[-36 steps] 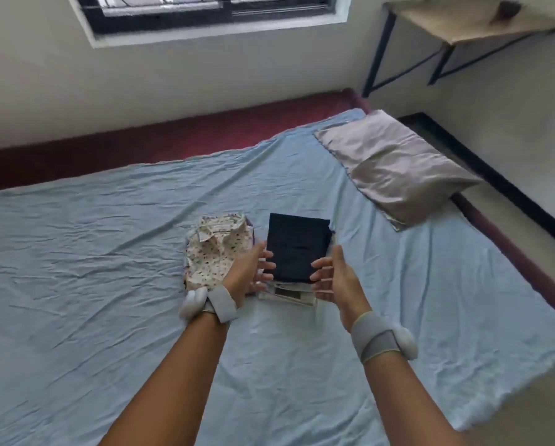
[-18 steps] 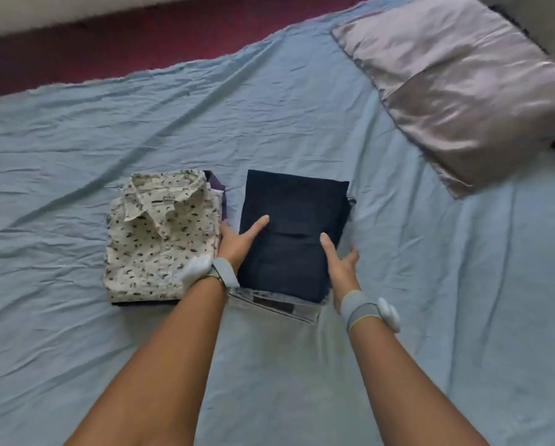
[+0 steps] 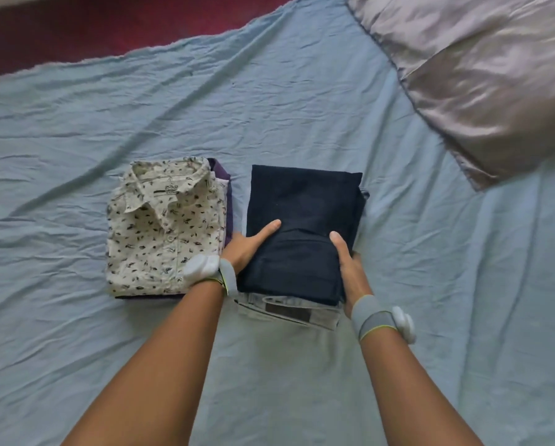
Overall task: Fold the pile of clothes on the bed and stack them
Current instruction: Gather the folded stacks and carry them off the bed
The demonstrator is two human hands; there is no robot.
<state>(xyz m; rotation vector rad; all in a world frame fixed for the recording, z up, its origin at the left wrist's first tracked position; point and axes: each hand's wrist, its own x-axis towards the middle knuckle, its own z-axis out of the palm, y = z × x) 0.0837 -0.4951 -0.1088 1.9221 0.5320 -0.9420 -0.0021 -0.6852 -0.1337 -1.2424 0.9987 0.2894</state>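
A folded navy garment [image 3: 305, 204] lies on top of folded light jeans [image 3: 289, 312] in the middle of the blue sheet [image 3: 269, 91]. My left hand [image 3: 248, 244] holds the navy garment's left edge, thumb laid on top and fingers hidden at the side. On the right edge my right hand [image 3: 350, 268] grips the same way, its thumb on top too. Just to the left sits a second stack: a folded white patterned shirt [image 3: 163, 226] over a purple garment [image 3: 221, 170].
A shiny grey pillow [image 3: 482, 75] lies at the upper right of the bed. The dark red mattress edge [image 3: 108, 27] shows beyond the sheet at the top left. Wrinkled blue sheet spreads around both stacks.
The camera has come closer and tipped down onto the bed. My hands went from hovering in front of the navy garment to gripping its two sides, thumbs on top.
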